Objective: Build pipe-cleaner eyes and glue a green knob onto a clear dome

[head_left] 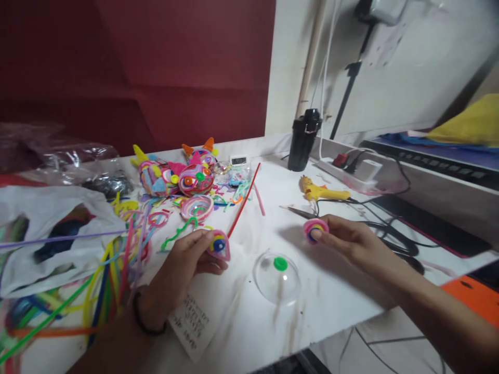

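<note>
Left hand (186,265) pinched teardrop pipe-cleaner coil (219,245) at near left of white table (335,296). Right hand (346,240) gripped round pink coil (315,230) to right. Clear dome (277,278) with green button (280,264) lay between hands, nearer. Yellow glue gun (322,191) farther right.

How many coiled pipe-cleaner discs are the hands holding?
2. One disc is in the left hand; the other disc is in the right hand. More may lie in the craft pile.
</note>
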### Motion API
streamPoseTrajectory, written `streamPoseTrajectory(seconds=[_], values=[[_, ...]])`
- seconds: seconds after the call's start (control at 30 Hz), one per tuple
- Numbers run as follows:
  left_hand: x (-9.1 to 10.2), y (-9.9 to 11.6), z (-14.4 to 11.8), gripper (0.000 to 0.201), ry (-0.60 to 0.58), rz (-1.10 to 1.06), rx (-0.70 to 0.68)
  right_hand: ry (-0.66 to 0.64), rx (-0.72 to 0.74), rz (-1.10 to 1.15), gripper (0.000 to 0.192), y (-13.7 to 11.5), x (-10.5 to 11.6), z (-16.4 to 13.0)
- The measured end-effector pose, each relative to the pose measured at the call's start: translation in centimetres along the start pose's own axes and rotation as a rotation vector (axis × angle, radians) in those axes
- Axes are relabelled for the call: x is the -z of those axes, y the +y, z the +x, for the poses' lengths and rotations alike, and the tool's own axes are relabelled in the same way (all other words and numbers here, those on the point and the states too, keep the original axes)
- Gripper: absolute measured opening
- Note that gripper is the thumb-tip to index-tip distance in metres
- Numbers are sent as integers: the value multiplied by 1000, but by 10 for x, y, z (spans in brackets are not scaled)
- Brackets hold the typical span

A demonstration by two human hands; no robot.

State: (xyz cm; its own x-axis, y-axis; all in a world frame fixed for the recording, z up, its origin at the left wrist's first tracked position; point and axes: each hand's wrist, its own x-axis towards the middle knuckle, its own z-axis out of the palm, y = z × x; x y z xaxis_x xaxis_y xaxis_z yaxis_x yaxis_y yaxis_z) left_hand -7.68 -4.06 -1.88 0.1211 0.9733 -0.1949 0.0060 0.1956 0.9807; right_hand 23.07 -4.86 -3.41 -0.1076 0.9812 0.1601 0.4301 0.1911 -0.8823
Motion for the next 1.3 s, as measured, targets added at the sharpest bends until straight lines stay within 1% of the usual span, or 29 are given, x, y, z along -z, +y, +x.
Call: streamPoseTrajectory(seconds=[0.13,0.27,0.4,0.5,0.6,0.7,0.8,0.87,0.97,1.07,1.17,1.3], values=[[-1,0,-1,23,-20,-4,-3,-113,0,68,41,-21,-15,22],[-2,0,-2,24,-24,6,2,-242,-13,112,38,-30,-37,51],[-3,-2,-2,29,-44,15,10,-351,-43,162,40,-26,-56,71],[-3,-5,-2,32,-70,8,18,-399,-54,193,46,-20,-64,76],[-2,-8,0,32,-82,16,33,-424,-53,204,51,-13,-66,75],[-2,-10,1,30,-92,35,45,-425,-44,191,52,-8,-65,75],[-3,-10,3,29,-93,54,86,-409,-34,151,49,-6,-65,75],[-3,-8,4,30,-64,72,103,-385,-15,111,44,-6,-65,76],[-2,-7,6,32,-11,104,119,-348,12,37,30,-6,-64,76],[-2,-7,7,32,-2,119,131,-288,28,-55,21,-7,-62,76],[-2,-8,8,30,-14,116,135,-235,49,-149,20,-8,-60,75],[-3,-7,7,28,-8,112,96,-210,92,-245,23,-13,-58,73]])
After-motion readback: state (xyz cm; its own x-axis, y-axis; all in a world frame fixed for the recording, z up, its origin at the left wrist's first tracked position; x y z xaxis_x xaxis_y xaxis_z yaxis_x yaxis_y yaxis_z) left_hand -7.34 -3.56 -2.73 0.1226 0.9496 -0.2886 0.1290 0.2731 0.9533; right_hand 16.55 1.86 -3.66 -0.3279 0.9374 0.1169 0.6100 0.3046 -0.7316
